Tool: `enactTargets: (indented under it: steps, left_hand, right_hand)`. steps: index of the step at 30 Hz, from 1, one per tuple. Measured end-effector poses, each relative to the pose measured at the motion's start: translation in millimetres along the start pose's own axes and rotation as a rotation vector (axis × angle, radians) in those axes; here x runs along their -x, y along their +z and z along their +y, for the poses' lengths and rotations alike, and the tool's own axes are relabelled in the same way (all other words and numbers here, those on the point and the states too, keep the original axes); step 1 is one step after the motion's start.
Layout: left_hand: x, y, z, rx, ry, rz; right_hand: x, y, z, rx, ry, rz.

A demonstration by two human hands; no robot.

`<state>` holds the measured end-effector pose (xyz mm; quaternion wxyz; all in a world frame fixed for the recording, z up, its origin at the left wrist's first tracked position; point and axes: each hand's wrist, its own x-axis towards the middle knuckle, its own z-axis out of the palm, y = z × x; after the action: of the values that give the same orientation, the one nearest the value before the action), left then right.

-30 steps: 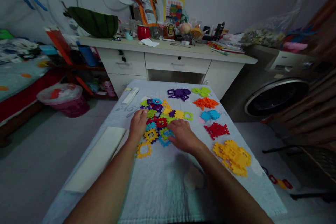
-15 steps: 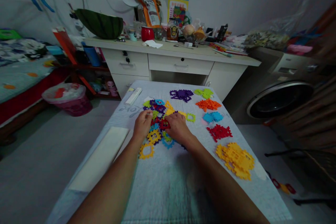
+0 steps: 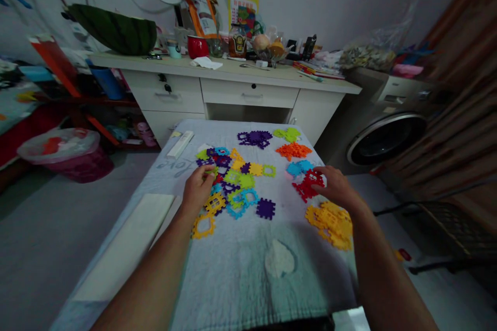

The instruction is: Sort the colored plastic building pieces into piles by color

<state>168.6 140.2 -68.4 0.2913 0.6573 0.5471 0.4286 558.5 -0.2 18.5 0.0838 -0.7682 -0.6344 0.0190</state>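
Observation:
My right hand is at the right side of the table, fingers closed on a red building piece with square holes, above the red pile. My left hand rests at the left edge of a mixed heap of notched plastic building pieces. Its fingers are pinched on a yellow-green building piece, partly hidden by the hand. A purple square piece lies alone, right of the heap. Below the left fingers is a yellow windowed piece.
Sorted piles line the right: purple, green, orange, blue and yellow. A white box and a long white board lie left. Behind stand a cabinet and a washing machine.
My right hand has moved from the mixed heap to the red pile, carrying a red piece. My left hand stays by the heap. The view has turned slightly right, and the purple square is uncovered.

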Motion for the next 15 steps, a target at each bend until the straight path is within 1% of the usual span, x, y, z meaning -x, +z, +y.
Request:
enactTargets:
  steps: [2,5,7,10,15]
  left_hand:
    - [0.4,0.0,0.6,-0.002,-0.005,0.000]
    - [1.2,0.3,1.3,-0.011,0.000,0.001]
    - [1.8,0.6,1.8,-0.015,0.010,-0.005]
    - [2.4,0.7,2.3,-0.017,0.016,-0.001]
    - [-0.4,0.3,-3.0,-0.052,0.025,0.052]
  right_hand:
    - [2.1,0.8,24.1,-0.047,0.090,0.020]
    - [2.1,4.7,42.7,-0.119,0.164,0.008]
    - [0.8,7.0,45.9,-0.142,0.175,-0.035]
    - [-0.2,8.9,44.1,-0.132,0.199,-0.091]
    - [3.8,9.9,39.4,-0.119,0.268,-0.148]
